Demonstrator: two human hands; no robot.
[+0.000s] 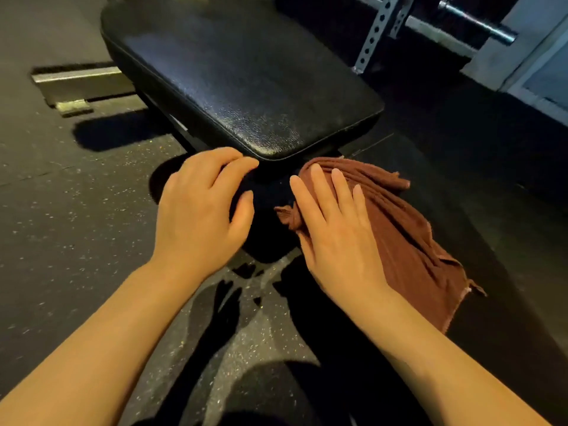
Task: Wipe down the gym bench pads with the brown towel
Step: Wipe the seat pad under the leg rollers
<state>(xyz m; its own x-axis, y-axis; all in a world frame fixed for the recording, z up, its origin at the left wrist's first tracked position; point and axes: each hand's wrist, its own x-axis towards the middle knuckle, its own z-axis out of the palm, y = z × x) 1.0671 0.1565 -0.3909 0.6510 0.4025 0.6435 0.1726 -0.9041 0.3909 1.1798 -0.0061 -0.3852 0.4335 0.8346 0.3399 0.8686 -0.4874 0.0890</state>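
Two bare hands reach forward over a dark gym floor. The right hand (335,232) lies palm down with its fingers straight and slightly fanned, pressing flat on the brown towel (408,241); nothing is pinched or gripped. The left hand (199,210) is beside it, apart from the towel, its fingers loosely curled over a dark rounded shape below the bench end; whether the fingertips touch that shape or the pad's edge cannot be told, and the hand holds nothing visible.

The towel is spread in a crumpled strip under and beyond the right hand. Its long axis runs diagonally, from the upper end by the near edge of the bench pad (239,84) down and to the right, where a frayed corner hangs loose. A small bunched corner pokes out to the left of the index finger. The cloth is rust brown, ribbed in long folds, with pale threads showing at the lower hem. What surface it lies on is too dark to make out.

The bench pad is black, rounded at its corners, with a pebbled vinyl skin that catches the light in a dull sheen. It stretches away from the hands toward the upper left, its near end just above the towel.

Beyond it stand a perforated grey steel upright (375,35) and a barbell sleeve (479,21) at upper right. The speckled rubber floor (61,229) carries a grey metal foot (76,78) at left.
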